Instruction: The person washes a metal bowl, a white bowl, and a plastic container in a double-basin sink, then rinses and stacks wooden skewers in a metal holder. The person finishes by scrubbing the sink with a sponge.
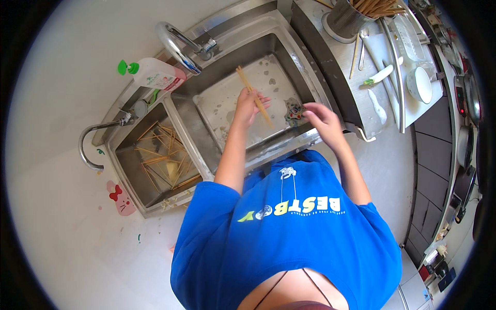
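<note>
Several light wooden chopsticks [248, 82] lie across the palm of my left hand [250, 104], above the larger basin of a steel sink [217, 91]. My left thumb holds them; their far ends point to the back of the basin. My right hand [323, 120] is over the front right part of the same basin, its fingers bent and apart, with nothing visible in them. Close to its fingertips is the drain [295, 112], with a colourful patterned cover. In the smaller left basin, many chopsticks [157, 159] lie scattered around a pale yellow piece [172, 170].
Two chrome faucets [174, 42] [87, 141] and a green-topped pump bottle [159, 73] stand along the sink's back edge. On the right counter are a metal holder full of chopsticks [347, 21], a white-handled peeler or knife [381, 73], a cutting board [434, 91] and a white bowl [419, 85].
</note>
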Tool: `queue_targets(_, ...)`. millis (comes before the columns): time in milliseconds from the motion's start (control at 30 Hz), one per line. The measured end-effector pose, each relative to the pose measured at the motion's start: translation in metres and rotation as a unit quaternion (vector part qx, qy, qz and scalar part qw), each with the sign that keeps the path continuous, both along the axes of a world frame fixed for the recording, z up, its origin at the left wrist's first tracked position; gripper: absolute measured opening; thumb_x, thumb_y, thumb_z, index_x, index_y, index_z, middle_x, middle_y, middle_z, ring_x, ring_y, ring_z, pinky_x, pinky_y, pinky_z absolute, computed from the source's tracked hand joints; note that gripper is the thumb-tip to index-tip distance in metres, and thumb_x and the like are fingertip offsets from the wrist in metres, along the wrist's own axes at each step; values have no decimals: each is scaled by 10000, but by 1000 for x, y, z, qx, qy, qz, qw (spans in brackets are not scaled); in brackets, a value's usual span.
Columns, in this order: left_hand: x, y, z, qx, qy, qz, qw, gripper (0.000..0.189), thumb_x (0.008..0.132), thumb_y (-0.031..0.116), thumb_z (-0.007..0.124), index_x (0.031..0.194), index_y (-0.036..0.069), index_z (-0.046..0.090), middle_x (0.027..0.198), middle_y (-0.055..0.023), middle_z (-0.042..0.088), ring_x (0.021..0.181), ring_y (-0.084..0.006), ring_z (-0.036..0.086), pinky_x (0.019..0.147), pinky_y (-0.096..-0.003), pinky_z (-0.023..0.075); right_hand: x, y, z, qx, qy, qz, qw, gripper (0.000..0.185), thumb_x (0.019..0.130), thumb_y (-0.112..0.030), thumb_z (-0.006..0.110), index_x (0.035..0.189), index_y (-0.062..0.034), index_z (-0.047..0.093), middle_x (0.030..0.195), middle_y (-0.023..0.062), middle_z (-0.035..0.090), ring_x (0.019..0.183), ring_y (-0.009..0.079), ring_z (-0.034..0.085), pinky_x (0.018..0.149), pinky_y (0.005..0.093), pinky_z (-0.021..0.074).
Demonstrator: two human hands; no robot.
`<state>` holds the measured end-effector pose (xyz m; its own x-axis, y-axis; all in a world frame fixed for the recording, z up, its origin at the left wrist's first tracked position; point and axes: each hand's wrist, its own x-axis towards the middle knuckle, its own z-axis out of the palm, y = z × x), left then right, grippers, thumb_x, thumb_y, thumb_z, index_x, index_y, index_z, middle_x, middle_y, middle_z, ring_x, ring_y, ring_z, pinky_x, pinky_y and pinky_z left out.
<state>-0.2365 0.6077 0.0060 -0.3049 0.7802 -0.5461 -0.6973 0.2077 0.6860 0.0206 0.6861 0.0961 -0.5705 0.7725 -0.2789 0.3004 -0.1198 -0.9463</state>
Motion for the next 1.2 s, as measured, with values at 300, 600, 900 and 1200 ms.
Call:
queue_targets(300,57,37,83,248,-57,-68,965,154,1057,200,466,1162,88,480,1074,-126,642,1154,-359,633,995,-496,529,-42,-11,-10,-175,93,32,980,242,1033,-273,539,1038,-48,626,724,14,577,628,106,555,583,285,476)
queue_targets(600,21,51,81,146,122,-13,982,221,1054,246,454,1174,63,488,1095,-150,668,1075,-272,669,908,-418,540,-28,1,0,101,-54,71,991,256,1008,-259,565,1049,-24,656,682,138,591,636,278,610,594,404,463)
queue_targets(900,-133,82,-10,-61,614,86,782,674,892,163,617,1451,-69,321,1486,-246,401,1398,-354,381,1117,-383,367,-95,13,24,167,-140,128,968,322,951,-214,600,1238,-73,638,909,255,672,879,453,644,762,509,518)
queue_targets(1200,-126,142,-30,-34,540,146,829,838,843,52,557,1562,-8,131,1622,-229,173,1479,-390,245,1158,-403,314,-185,-10,79,241,-120,206,941,371,949,-154,610,1306,-52,615,876,266,655,772,410,643,705,415,511)
